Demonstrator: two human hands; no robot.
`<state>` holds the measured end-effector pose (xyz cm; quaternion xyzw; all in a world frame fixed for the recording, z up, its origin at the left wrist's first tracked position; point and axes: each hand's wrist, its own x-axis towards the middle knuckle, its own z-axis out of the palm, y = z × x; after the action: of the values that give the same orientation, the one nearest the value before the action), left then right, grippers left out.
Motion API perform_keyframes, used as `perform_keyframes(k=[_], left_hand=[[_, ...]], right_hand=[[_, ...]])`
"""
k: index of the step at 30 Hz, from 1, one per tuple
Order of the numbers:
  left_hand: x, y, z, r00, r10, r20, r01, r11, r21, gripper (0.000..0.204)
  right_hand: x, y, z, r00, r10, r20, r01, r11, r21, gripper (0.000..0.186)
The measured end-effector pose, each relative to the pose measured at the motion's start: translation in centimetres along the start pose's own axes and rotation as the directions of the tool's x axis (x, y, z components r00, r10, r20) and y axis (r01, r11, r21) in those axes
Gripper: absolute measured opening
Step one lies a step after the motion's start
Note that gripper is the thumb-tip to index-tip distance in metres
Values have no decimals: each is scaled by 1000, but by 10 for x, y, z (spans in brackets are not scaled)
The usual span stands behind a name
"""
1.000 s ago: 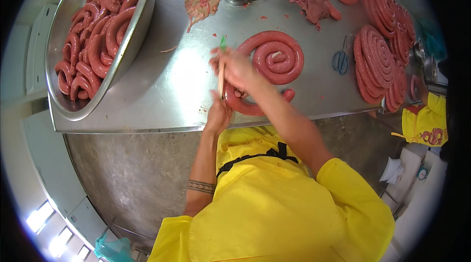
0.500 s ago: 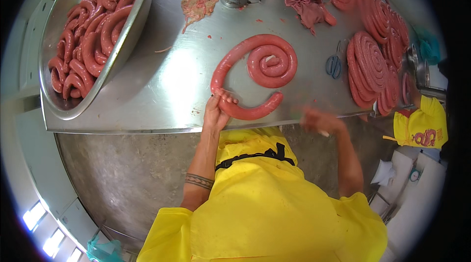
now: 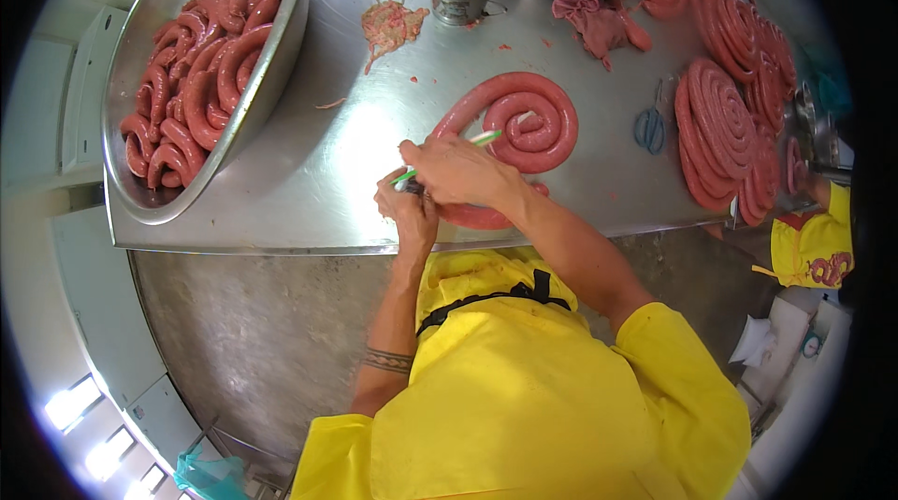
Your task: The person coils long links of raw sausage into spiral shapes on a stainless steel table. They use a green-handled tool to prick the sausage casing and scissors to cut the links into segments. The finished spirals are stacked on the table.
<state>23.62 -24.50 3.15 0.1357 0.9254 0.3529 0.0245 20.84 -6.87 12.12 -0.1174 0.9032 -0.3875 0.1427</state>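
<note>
Head view, sausage (image 3: 537, 137), bucket (image 3: 462, 0) with illegible print (image 3: 459, 11)

"How's the floor (image 3: 243, 332) from where you stand?"
"Grey and mottled, with a dull sheen. The steel table (image 3: 243, 215) above it throws back a white glare (image 3: 360, 135)."
"And the left side?"
"Pale cabinets (image 3: 122, 304) beside a whitish wall (image 3: 37, 247). Below, bright panels (image 3: 73, 403) glow in a row; windows or lamps, I can't tell."
</note>
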Motion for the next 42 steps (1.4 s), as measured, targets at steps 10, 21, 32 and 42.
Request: perform_keyframes(k=[10,21,32,42], left_hand=[[-2,-11,19,971,-67,230,162,892,-421,23],[15,-6,17,983,-74,169,104,979,-176,28],[-12,17,-15,998,-11,-67,7,998,-63,20],[-5,-2,-5,972,-195,129,232,747,-623,22]], right_hand=[[-43,4,41,937,-92,-336,95,995,-9,24],[-279,82,-237,409,654,-637,435,473,766,29],[-114,35,-15,826,555,-100,-434,740,513,39],[-71,-10,-24,895,-341,-288,329,940,-90,28]])
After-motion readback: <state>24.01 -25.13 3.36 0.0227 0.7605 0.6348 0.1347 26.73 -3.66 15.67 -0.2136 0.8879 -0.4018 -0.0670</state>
